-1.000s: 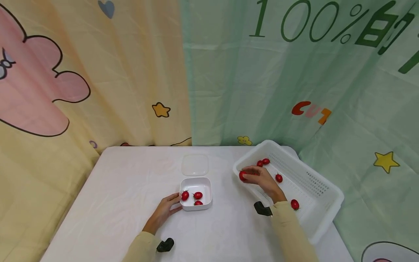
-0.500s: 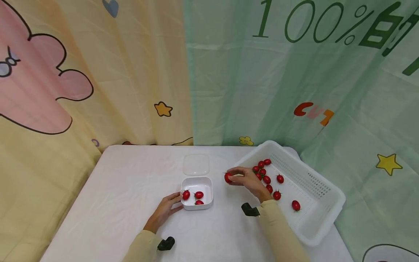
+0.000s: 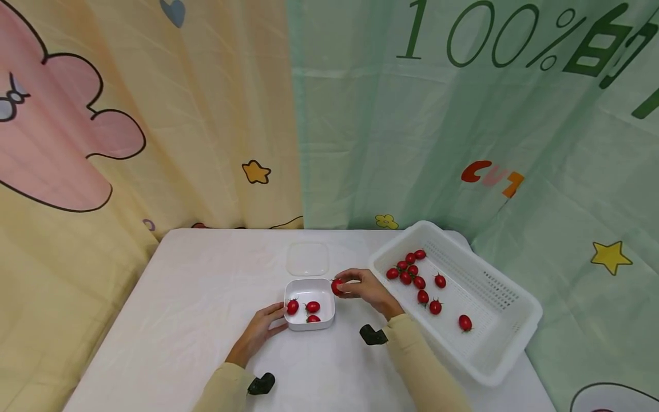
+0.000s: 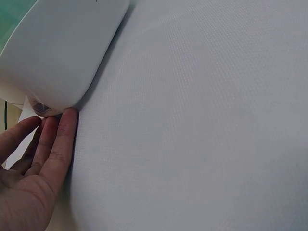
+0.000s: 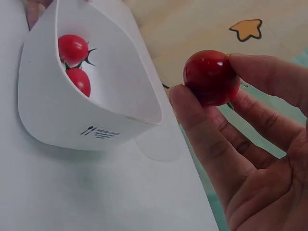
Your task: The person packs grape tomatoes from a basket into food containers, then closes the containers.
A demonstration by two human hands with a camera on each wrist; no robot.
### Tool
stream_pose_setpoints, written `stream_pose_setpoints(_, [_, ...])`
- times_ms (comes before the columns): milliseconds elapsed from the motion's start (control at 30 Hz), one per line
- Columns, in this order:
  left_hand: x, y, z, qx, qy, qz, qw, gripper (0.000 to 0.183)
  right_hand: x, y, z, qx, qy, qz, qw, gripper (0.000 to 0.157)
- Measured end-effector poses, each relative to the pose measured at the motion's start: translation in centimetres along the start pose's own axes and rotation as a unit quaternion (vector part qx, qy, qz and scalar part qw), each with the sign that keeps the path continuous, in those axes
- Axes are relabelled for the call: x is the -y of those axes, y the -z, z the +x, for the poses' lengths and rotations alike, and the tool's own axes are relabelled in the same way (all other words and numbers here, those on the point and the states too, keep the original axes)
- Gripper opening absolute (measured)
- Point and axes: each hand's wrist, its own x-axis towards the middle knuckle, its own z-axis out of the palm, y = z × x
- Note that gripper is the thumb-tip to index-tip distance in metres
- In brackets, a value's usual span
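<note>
My right hand (image 3: 366,290) pinches a red cherry tomato (image 5: 207,79) between thumb and fingertips, at the right rim of a small white lunch box (image 3: 311,327). Two tomatoes (image 5: 73,49) and part of the box's printed label show in the right wrist view. From the head, 3 cherry tomatoes (image 3: 312,306) are seen lying inside the box. On its left side, my left hand (image 3: 259,331) touches the wall with extended fingers (image 4: 65,130), the tips against the lower corner in the left wrist view.
Behind the box lies a clear flat lid (image 3: 307,258). A large white perforated basket (image 3: 496,343) stands at the right, holding several more cherry tomatoes (image 3: 419,282), mostly toward its far left end. Curtains (image 3: 350,143) hang behind the white table (image 3: 170,320).
My right hand has carried the cherry tomato leftward from over the basket to the box's right rim. The left hand has stayed at the box.
</note>
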Motion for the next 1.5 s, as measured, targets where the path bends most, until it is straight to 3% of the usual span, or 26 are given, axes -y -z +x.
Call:
stream_pose_setpoints(267, [0.1, -0.2, 0.1, 0.003, -0.001, -0.002, 1.0, 0.054, -1.1, -1.2, 0.3, -0.004, 0.002, 0.017, 1.0, 0.034])
stream_pose_setpoints(833, [0.2, -0.2, 0.0, 0.002, -0.006, -0.003, 1.0, 0.056, -2.7, -2.8, 0.5, -0.034, -0.023, 0.0, 0.999, 0.034])
stream_pose_setpoints(1200, [0.4, 0.1, 0.3, 0.001, -0.005, -0.007, 1.0, 0.055, -2.3, -2.2, 0.2, -0.043, -0.015, -0.025, 0.999, 0.03])
stream_pose_setpoints(1500, [0.4, 0.2, 0.5, 0.003, -0.007, -0.007, 0.9999, 0.053, -1.1, 0.0, -0.9, -0.036, 0.013, -0.016, 0.999, 0.033])
